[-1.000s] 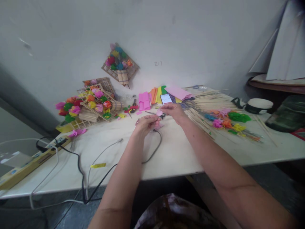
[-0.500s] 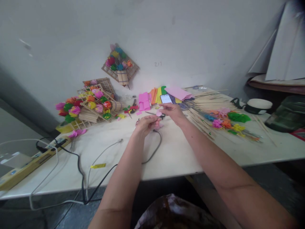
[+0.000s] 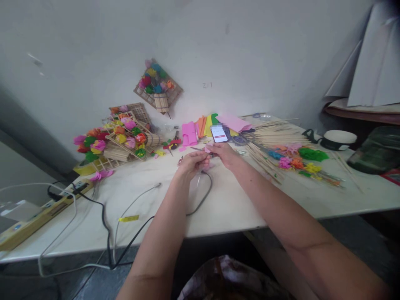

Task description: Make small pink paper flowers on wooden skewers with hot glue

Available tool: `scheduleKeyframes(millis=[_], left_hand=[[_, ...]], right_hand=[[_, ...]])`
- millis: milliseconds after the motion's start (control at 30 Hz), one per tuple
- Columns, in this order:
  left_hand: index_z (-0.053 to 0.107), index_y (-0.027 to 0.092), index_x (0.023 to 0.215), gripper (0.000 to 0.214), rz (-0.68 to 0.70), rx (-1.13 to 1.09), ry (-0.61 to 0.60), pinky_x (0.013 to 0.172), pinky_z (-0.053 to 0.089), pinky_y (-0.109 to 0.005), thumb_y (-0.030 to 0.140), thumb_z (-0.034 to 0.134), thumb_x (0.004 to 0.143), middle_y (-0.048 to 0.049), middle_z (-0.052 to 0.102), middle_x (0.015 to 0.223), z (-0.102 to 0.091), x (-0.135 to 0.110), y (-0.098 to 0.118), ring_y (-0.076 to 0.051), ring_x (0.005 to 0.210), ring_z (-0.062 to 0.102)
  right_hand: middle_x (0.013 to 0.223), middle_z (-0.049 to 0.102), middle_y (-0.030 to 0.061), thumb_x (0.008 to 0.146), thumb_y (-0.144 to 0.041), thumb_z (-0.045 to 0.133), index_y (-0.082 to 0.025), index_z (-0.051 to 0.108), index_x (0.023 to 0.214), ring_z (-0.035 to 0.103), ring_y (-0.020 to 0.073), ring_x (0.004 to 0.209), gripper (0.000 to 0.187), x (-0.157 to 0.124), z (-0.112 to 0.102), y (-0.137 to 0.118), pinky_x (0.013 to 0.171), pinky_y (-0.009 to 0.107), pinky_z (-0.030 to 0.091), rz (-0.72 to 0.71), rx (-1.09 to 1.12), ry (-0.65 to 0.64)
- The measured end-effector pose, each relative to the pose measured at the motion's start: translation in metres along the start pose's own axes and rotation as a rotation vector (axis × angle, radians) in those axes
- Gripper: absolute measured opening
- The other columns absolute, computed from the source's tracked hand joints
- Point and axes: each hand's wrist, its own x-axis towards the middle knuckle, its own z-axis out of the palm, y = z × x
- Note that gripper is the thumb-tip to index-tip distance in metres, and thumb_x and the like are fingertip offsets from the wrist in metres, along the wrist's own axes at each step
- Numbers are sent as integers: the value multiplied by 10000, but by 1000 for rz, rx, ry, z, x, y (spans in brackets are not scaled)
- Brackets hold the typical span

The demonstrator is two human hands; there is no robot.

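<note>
Two hands (image 3: 194, 161) (image 3: 224, 154), fingertips pinched, grip one small pink piece (image 3: 207, 148) near one phone (image 3: 219, 135).

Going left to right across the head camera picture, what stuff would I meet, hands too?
Power strip → yellow tag → left hand → right hand → loose colourful flowers → dark green container.

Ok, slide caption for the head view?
Right hand holding a small pink paper piece beside the left hand, phone just beyond.

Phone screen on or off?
On: the phone just past the right hand shows a bright, mostly white display with a red bar.
</note>
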Motion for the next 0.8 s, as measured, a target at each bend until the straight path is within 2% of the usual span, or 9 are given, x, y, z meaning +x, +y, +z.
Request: scheduleKeyframes(millis=[200,533,700,800], left_hand=[[658,62,750,86,3,33,-23,542,521,-191,110,667,679,-72,666,695,1,0,-2,-88,534,607],[646,69,795,182,7,85,-58,563,525,-228,177,710,662,-76,670,715,2,-1,-2,-111,541,622],[648,54,792,233,-44,137,-71,543,525,-239,227,722,655,-98,673,701,3,-3,-2,-139,559,634],[645,55,781,226,-53,127,-67,524,522,-230,229,720,657,-87,670,674,3,-4,-1,-122,519,618]], right_hand=[[589,594,-1,535,-387,763,-157,624,565,478,101,559,270,1,2,2,558,257,341,-5,22,58],[539,548,-25,486,-364,770,-160,584,511,420,86,534,277,-1,3,-4,543,258,298,-25,51,110],[558,562,-15,511,-345,759,-160,610,530,451,98,562,238,-1,1,-4,559,261,311,-34,43,80],[625,600,2,555,-382,744,-160,636,596,481,109,594,250,0,-3,-4,562,260,320,10,44,-7]])
